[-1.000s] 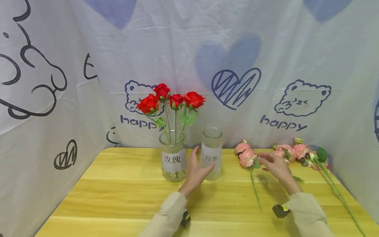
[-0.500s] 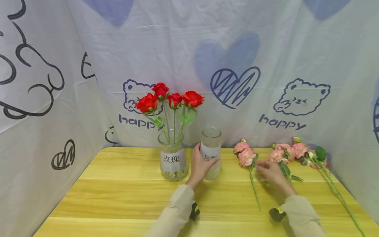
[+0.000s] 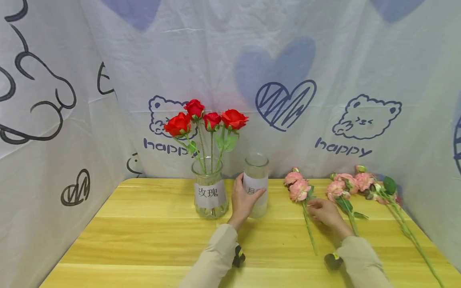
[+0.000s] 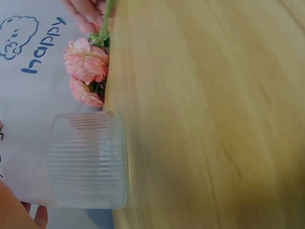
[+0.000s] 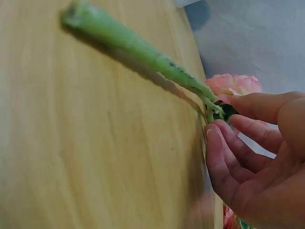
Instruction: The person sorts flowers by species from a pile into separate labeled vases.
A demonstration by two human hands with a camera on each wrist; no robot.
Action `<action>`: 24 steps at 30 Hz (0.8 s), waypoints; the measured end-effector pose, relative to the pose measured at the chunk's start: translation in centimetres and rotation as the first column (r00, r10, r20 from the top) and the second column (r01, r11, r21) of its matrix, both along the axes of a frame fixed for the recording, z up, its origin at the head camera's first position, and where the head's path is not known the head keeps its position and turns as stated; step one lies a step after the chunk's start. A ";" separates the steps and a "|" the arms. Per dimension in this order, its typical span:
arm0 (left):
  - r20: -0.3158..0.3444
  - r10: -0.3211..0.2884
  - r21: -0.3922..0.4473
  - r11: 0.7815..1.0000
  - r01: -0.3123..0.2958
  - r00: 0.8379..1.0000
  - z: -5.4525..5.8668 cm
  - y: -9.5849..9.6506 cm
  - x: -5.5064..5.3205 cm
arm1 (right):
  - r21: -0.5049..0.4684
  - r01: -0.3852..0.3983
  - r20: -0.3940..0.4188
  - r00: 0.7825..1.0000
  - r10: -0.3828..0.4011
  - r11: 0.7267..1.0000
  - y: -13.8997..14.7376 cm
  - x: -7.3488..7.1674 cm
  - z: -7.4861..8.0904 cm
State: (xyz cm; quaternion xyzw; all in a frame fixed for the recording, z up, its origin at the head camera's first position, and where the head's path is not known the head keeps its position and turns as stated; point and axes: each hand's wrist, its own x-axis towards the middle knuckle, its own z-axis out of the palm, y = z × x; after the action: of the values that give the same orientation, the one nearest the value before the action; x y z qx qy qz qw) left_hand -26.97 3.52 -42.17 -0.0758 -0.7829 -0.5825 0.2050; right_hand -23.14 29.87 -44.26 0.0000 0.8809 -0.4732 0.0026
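Note:
My left hand grips a clear glass vase from its left side, with the thumb across the white paper label. The vase stands upright and holds no flowers. Its ribbed base fills the lower left of the left wrist view. To the right, a pink flower spray lies on the table, its stem toward me. My right hand reaches this spray below the blooms. In the right wrist view, its fingertips are right at the green stem, with a gap between thumb and fingers.
Left of my left hand stands another labelled glass vase with several red roses. More pink flowers lie at the right, long stems running forward. A printed white cloth hangs behind the wooden table.
My left hand has moved right and closed around the vase. My right hand has shifted left and slightly toward me, down to the near pink spray's stem.

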 end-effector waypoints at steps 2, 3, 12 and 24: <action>-0.002 -0.007 0.019 1.000 0.007 1.000 0.0 0.0 0.0 | 0.000 0.001 0.030 1.000 -0.001 1.000 -0.2 -0.1 0.0; -0.003 -0.010 0.028 1.000 0.010 1.000 0.0 0.0 0.0 | 0.002 0.000 0.034 0.999 0.000 1.000 -0.2 -0.1 0.0; 0.000 -0.029 0.046 0.999 0.029 1.000 0.1 -0.2 -0.1 | 0.119 0.033 0.041 0.998 -0.039 0.992 -1.0 -0.6 0.7; -0.007 -0.032 0.035 0.999 0.032 0.999 -0.1 -0.3 0.0 | -0.072 0.090 0.193 0.978 -0.074 0.993 -1.3 -0.6 1.0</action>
State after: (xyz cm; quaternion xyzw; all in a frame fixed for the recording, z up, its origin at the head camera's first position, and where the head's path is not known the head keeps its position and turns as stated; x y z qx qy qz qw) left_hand -26.94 3.24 -42.23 -0.0867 -0.7706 -0.5991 0.1994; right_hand -23.78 28.62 -43.25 0.0813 0.8563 -0.5056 0.0670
